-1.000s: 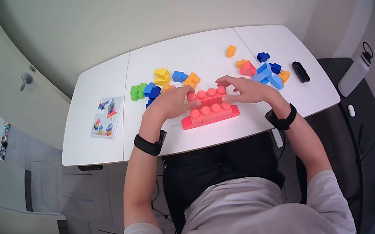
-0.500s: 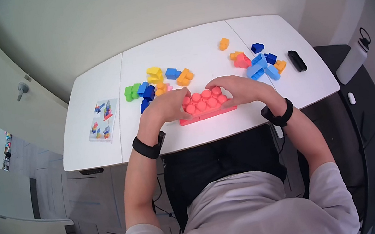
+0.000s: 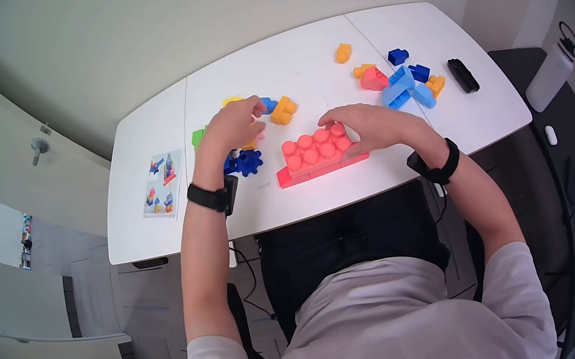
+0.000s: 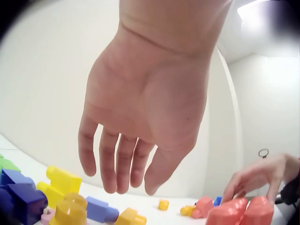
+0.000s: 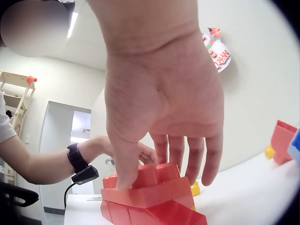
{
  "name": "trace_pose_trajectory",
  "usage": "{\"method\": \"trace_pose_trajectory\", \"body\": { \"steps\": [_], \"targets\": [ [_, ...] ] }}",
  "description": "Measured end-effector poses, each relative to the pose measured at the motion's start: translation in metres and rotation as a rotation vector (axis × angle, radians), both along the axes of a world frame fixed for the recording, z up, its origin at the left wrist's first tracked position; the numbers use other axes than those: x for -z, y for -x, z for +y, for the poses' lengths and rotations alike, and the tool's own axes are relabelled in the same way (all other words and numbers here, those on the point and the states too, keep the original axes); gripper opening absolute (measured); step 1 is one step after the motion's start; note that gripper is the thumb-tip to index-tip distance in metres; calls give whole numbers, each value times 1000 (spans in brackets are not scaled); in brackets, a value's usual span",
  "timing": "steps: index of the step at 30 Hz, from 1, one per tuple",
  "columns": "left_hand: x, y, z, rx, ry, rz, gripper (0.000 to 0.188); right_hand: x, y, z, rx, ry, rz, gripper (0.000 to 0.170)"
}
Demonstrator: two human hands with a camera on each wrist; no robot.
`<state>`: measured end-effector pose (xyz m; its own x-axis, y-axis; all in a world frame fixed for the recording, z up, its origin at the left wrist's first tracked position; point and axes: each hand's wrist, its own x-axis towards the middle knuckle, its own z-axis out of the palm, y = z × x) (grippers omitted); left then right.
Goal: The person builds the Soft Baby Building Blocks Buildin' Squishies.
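Observation:
A coral-red building-block assembly, studded on top and standing on a longer base layer, rests near the table's front edge. My right hand holds its right end, thumb on the near side and fingers over the far side; the right wrist view shows the thumb against the red blocks. Over the left-hand group of loose blocks hovers my left hand, fingers relaxed and nothing in them. Below it in the left wrist view lie a yellow block, an orange block and a blue block.
Right of centre lie light blue blocks, a red block and several others. A black case sits near the right edge. An instruction sheet lies at the left. A white bottle stands beyond the table's right side.
My left hand has let go of the red assembly and moved left and away over the loose blocks. The upper red row now sits pressed together with the front row. My right hand stays at the right end.

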<state>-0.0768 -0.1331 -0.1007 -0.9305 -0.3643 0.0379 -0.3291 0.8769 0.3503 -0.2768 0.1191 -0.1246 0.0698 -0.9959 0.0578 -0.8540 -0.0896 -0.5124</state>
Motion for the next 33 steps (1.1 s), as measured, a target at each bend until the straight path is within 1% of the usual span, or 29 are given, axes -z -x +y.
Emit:
{"method": "trace_pose_trajectory", "body": {
  "steps": [2,4,6,10,12,13,16,18,21,24,25,26,27,28,29,30,31,32,33],
  "targets": [
    [5,18,1,-32,49,-45,39,-3,-2,-1,15,-57,-30,73],
    [10,34,4,-63,95,-89,42,-1,0,-2,8,-46,-26,73],
    [14,47,7,-98,201,-148,42,0,0,-2,2,-38,-23,72],
    [22,63,7,-116,205,-174,43,-2,-1,-2,-17,-40,-4,72],
    [25,70,11,-170,231,-211,43,-3,0,-1,-9,-62,-1,73],
    [26,72,13,-165,226,-211,43,-3,0,0,-12,-57,-3,74],
    [29,70,5,-183,203,-197,40,-3,2,3,-17,-52,6,74],
    [36,69,-4,-143,136,-127,43,-5,3,2,-22,-48,17,74],
    [32,66,-2,-125,149,-138,41,-7,6,3,-17,-56,-10,70],
    [22,60,3,-104,131,-113,41,-11,8,3,12,12,-50,67],
    [15,56,7,-103,133,-112,41,-15,8,3,52,65,-78,66],
    [6,50,10,-106,6,-47,42,-18,7,3,91,116,-106,66],
    [-3,44,13,-108,-122,18,42,-20,5,3,92,118,-104,66],
    [-7,38,16,-106,-120,19,42,-22,1,3,142,196,-115,67],
    [-10,31,18,-68,-250,141,43,-23,-3,3,193,274,-125,68],
    [-13,26,23,-30,-380,262,43,-21,-7,2,195,275,-124,68],
    [-18,21,30,-29,-379,262,43,-19,-11,0,196,399,-115,70],
    [-24,17,39,-25,-508,282,43,-18,-15,-2,195,522,-105,72],
    [-27,12,48,-24,-638,301,42,-19,-20,-5,192,521,-106,72]
  ]
}}
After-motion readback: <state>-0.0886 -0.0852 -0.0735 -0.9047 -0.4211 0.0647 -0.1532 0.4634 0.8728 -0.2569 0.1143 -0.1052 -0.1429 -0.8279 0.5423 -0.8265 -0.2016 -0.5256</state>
